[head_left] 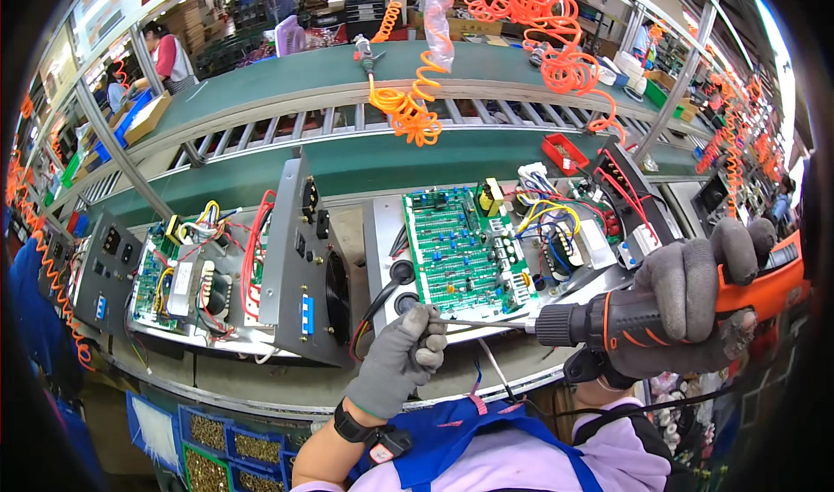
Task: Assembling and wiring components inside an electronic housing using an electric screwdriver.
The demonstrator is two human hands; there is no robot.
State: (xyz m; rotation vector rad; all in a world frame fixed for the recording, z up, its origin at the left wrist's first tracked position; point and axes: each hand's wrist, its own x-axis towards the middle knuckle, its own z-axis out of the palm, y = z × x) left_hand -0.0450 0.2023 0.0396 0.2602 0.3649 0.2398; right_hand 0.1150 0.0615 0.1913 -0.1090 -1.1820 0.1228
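Left cam of the pair on my head, a super wide fisheye — it looks down and forward past my blue apron (pixel 473 447). My left hand (pixel 395 362) and right hand (pixel 695 292) sit close — the green far bench (pixel 287 73) is way back, edges bending toward the rim.

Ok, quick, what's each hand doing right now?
Left hand: closed, at the bit's tip; anything pinched can't be told.
Right hand: closed, holding the drill.

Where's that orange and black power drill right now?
In the head view, the power drill is at the right, in the gloved right hand; its long bit points left to the gloved left hand, below the green circuit board.
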